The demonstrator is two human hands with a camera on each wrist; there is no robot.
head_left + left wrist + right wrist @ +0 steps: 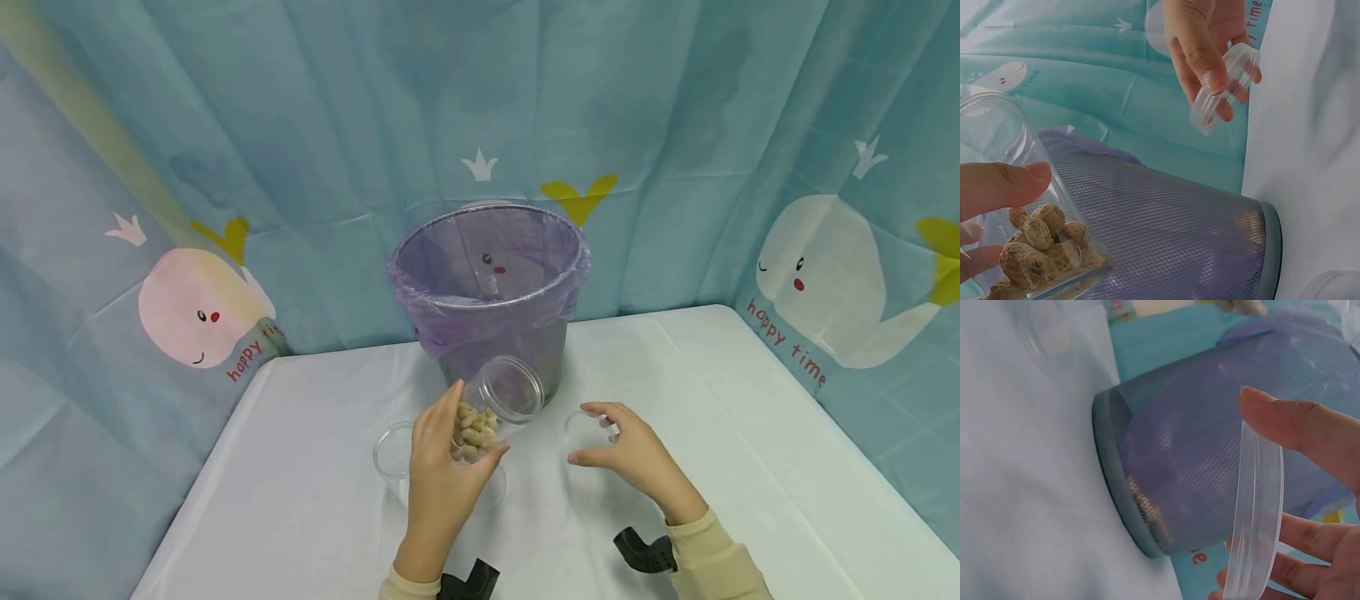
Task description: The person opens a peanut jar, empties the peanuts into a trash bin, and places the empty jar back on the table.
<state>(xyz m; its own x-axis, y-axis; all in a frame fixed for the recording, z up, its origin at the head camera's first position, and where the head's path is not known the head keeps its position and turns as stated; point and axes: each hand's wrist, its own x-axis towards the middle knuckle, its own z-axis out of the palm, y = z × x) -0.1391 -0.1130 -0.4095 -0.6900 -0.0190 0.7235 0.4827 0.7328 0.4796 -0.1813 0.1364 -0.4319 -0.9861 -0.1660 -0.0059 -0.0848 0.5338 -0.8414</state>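
In the head view my left hand grips a clear jar that is tilted, its open mouth facing up and to the right. Unshelled peanuts lie heaped low inside the jar. To the right, my right hand holds a clear round lid by its rim, thumb on one side and fingers on the other. The lid is apart from the jar. Just behind the jar stands a mesh wastebasket lined with a purple plastic bag.
Another clear round container stands on the white tablecloth, partly hidden by my left hand. A second clear rim shows beside my left wrist. A blue printed curtain hangs behind the table and along its sides.
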